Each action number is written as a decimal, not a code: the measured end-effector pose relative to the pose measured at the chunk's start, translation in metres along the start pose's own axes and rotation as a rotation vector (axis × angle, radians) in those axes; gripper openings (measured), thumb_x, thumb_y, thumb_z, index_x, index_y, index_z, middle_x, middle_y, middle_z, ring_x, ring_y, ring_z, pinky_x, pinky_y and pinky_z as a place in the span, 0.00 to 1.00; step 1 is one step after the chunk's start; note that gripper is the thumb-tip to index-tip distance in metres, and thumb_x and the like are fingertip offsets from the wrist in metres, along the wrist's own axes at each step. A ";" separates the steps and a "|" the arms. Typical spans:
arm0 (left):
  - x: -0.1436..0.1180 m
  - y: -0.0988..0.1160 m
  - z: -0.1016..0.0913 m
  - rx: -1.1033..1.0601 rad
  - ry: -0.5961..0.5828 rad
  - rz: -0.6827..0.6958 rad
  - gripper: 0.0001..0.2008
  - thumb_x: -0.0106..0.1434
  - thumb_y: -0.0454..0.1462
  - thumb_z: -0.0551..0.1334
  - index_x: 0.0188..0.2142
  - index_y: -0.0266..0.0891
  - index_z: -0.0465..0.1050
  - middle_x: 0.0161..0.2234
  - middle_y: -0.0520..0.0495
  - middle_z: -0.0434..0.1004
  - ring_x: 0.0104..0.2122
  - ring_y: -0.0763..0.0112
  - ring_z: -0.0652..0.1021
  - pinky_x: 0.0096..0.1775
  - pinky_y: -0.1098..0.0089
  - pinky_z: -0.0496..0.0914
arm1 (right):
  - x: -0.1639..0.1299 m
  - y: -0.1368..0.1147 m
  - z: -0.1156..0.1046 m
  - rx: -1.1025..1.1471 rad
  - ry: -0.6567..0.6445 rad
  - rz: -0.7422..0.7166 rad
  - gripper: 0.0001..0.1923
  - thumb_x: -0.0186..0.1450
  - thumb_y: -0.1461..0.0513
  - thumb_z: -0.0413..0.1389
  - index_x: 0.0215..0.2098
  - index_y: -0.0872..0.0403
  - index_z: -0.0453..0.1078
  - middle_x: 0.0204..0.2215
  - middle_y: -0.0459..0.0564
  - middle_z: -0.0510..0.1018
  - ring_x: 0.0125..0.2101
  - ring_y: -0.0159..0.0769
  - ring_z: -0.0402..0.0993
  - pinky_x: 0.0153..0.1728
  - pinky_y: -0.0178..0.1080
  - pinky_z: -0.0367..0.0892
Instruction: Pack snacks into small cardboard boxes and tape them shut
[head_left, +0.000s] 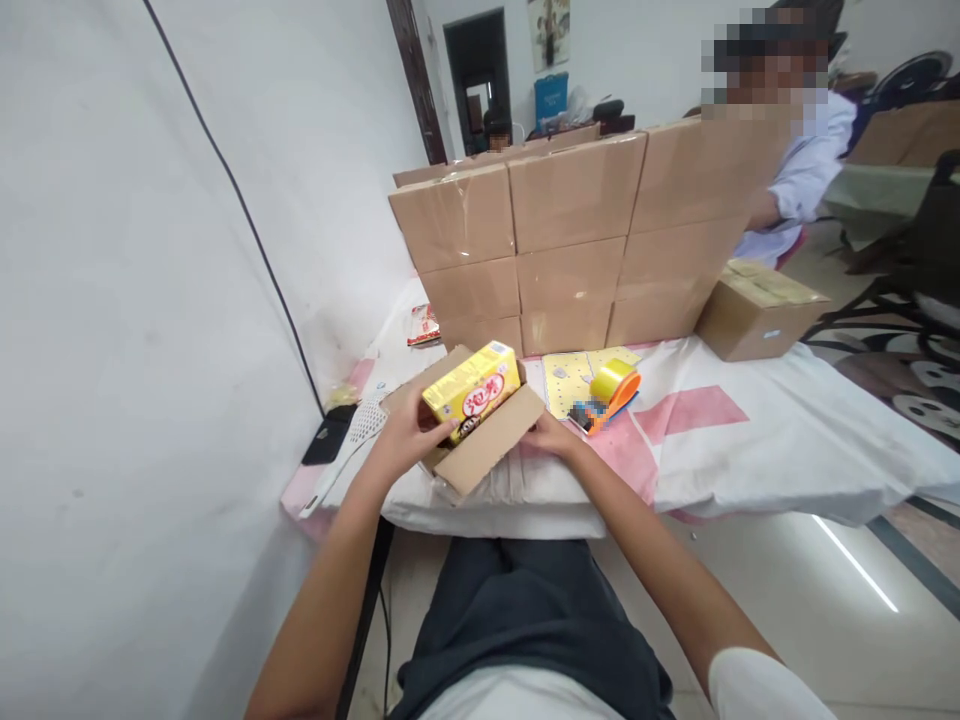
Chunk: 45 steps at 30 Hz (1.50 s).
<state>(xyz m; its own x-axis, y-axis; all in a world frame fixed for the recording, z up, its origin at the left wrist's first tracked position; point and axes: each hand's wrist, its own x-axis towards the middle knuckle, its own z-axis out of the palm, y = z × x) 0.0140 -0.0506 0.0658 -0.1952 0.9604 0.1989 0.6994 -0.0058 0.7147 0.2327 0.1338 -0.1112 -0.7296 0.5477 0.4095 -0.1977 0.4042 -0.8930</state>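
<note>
A yellow printed box (474, 385) is tilted at the mouth of an open cardboard box (491, 442), partly inside it. My left hand (405, 436) grips the yellow box at its left end, thumb along the near side. With its fingers partly hidden behind the front flap, my right hand (551, 436) holds the cardboard box by its right side. Just beyond my right hand lies an orange tape dispenser (626, 393) with a roll of yellow tape (613, 380).
Stacked cardboard boxes (574, 260) form a wall across the table's back. Another closed carton (761, 310) stands at right, near a person in a light shirt (814, 180). A black phone-like object (328, 436) lies left beside the wall; a red-and-white packet (424, 325) lies further back.
</note>
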 end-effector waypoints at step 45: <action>-0.046 -0.067 -0.015 0.393 -0.043 0.751 0.18 0.68 0.50 0.55 0.35 0.50 0.82 0.55 0.46 0.79 0.58 0.47 0.71 0.54 0.49 0.66 | 0.013 -0.057 0.009 -0.234 0.185 -0.080 0.28 0.74 0.42 0.44 0.60 0.50 0.66 0.55 0.54 0.74 0.56 0.44 0.71 0.58 0.46 0.65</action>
<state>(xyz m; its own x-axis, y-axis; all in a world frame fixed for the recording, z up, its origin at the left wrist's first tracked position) -0.0341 -0.0988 0.0192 0.4370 0.7501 0.4963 0.8226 -0.5565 0.1169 0.2287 0.1106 -0.0566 -0.5816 0.6229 0.5232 -0.0776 0.5977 -0.7979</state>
